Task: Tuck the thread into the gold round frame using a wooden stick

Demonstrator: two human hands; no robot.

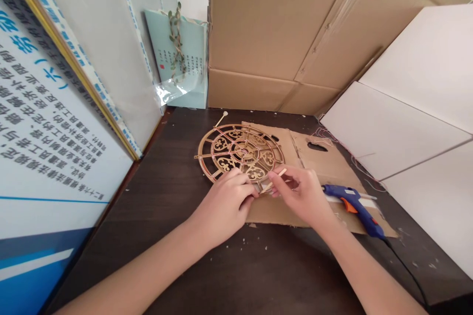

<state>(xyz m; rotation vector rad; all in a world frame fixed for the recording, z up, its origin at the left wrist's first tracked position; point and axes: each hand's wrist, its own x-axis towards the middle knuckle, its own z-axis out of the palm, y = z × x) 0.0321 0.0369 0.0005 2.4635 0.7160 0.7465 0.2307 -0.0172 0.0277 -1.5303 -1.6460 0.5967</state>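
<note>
A round openwork panel with gold scrollwork, spokes and rings lies in the middle, partly over a cardboard sheet. My left hand is at the panel's near rim with its fingers curled in against it; its fingertips are partly hidden. At the same rim, a little to the right, my right hand pinches a thin pale wooden stick between thumb and fingers. The stick slants down to the left, its lower end close to the rim and my left fingertips.
A blue hot glue gun with an orange trigger lies on the cardboard at right, its black cord running toward me. A small round-headed stick sits behind the panel. Thin wires trail at right. Cardboard and white boards surround the dark table.
</note>
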